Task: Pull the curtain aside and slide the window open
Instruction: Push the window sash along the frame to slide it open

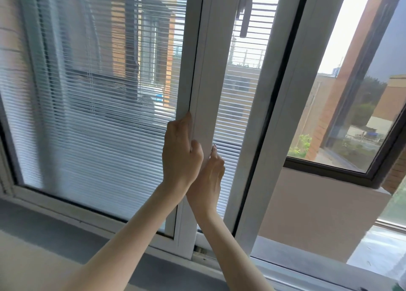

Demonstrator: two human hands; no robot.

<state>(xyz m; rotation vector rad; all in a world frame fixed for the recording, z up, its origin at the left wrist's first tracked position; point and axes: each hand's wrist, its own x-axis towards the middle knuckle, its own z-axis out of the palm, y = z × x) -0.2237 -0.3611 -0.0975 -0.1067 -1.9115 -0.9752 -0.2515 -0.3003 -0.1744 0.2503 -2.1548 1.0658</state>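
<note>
The white sliding window sash [276,106] stands in the middle of the view, overlapping the left pane [98,92]; both have slatted blinds inside the glass. My left hand [181,154] is closed around the sash's left upright [205,70], thumb pointing up along its edge. My right hand [208,176] sits just below and behind it, fingers curled on the same upright. A dark latch handle [245,11] hangs near the sash's top. Right of the sash the window is open to the outside [318,207]. I cannot make out a curtain for certain.
A grey sill [44,229] runs along the bottom, with the metal track [307,268] to the right. Outside are a beige wall, a dark-framed window [351,114] and brick buildings. A pale sheer strip [398,205] shows at the far right edge.
</note>
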